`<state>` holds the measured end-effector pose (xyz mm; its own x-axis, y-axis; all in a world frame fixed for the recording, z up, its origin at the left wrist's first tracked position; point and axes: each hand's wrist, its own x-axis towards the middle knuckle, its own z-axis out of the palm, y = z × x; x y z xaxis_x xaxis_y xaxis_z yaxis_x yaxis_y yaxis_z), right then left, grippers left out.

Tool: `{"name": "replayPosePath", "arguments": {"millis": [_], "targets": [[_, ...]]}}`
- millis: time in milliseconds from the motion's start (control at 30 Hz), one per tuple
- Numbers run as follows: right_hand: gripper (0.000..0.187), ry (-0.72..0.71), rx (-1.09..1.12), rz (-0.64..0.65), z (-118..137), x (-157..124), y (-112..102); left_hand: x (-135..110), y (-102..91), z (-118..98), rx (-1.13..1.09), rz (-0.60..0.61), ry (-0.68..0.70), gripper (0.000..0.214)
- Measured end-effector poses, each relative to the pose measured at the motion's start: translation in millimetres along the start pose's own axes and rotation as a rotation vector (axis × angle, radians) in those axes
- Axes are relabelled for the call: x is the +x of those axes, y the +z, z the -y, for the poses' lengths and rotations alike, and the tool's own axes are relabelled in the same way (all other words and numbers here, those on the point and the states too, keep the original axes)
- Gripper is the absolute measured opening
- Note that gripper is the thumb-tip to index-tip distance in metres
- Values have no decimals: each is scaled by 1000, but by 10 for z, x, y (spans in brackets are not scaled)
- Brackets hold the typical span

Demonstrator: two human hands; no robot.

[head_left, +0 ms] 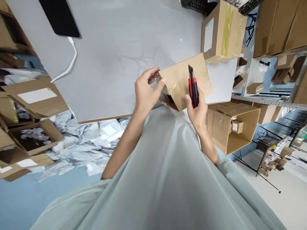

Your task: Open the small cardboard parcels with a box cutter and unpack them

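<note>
Close to my body, over the table's near edge, a small cardboard box is tilted, with clear tape on it and a dark gap along its near-left side. My left hand grips the box's left corner, thumb on top and fingers behind. In my right hand is a red and black box cutter, its dark blade out and pointing away from me above the box. The fingers of that hand wrap round the handle; whether they also touch the box I cannot tell.
The grey table bears a black phone with a white cable at the far left. A taped carton stands at the back right. An open carton sits below right; plastic mailers lie piled below left.
</note>
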<state>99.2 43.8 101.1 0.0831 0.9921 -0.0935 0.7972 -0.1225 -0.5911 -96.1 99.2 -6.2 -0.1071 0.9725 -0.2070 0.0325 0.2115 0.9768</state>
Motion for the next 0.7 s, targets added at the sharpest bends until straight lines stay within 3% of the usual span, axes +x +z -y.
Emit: {"name": "replayPosePath", "arguments": {"millis": [133, 333, 467, 567, 700], "targets": [[70, 93, 134, 108, -141, 290, 243, -13, -44, 43, 11, 36, -5, 66], [73, 177, 259, 106, -265, 265, 318, -21, -255, 22, -4, 137, -48, 57], [72, 166, 295, 121, -279, 287, 347, 7, -316, -59, 70, 124, -21, 55], [70, 134, 299, 164, -269, 292, 281, 6, -302, -190, 126, 106, -4, 56], [68, 84, 204, 168, -382, 261, -45, -36, -125, -455, 236, -7, 86, 52]]}}
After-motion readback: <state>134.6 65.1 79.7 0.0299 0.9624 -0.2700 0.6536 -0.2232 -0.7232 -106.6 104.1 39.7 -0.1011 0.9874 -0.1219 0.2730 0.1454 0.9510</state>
